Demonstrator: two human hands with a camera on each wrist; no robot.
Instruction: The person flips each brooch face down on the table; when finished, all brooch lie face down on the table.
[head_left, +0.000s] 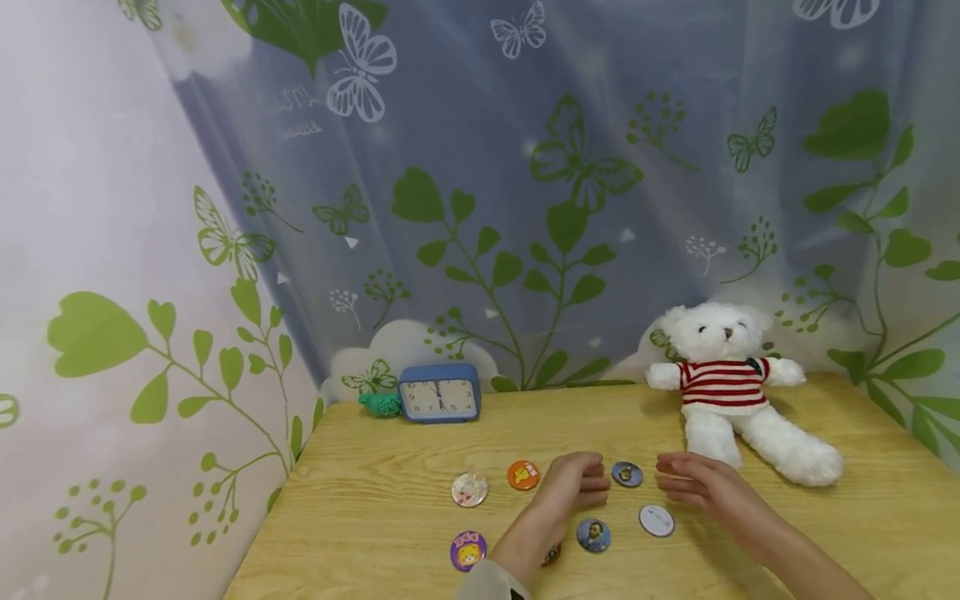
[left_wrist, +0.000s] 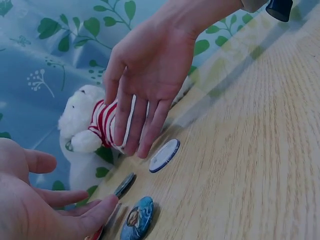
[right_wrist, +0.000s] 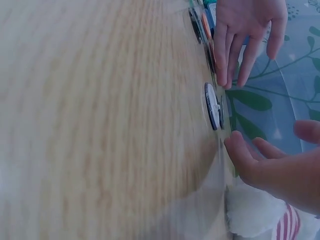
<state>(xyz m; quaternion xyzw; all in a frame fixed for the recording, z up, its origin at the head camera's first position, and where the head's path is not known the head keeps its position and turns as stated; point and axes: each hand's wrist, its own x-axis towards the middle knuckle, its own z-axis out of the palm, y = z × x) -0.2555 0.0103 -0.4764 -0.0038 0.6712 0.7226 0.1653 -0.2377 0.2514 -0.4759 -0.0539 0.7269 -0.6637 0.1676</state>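
Observation:
My left hand [head_left: 567, 490] and my right hand [head_left: 712, 492] are held apart above the table, palms facing each other. Their fingers are loosely extended and hold nothing. Between them lies a small blue pin badge [head_left: 627, 474]. A badge with its white back and pin [head_left: 657, 520] facing up sits near the right hand. Closer to me is a blue portrait badge [head_left: 594, 535]. Left of the left hand are an orange badge [head_left: 523, 475], a pale patterned badge [head_left: 469, 489] and a purple bear badge [head_left: 468, 551]. My left wrist partly hides a dark reddish badge [head_left: 552, 553].
A white teddy bear [head_left: 724, 386] in a red-striped top sits at the back right of the wooden table [head_left: 360, 500]. At the back left stand a blue alarm clock [head_left: 439, 393] and a green object [head_left: 380, 405]. A leaf-printed curtain [head_left: 480, 208] hangs behind.

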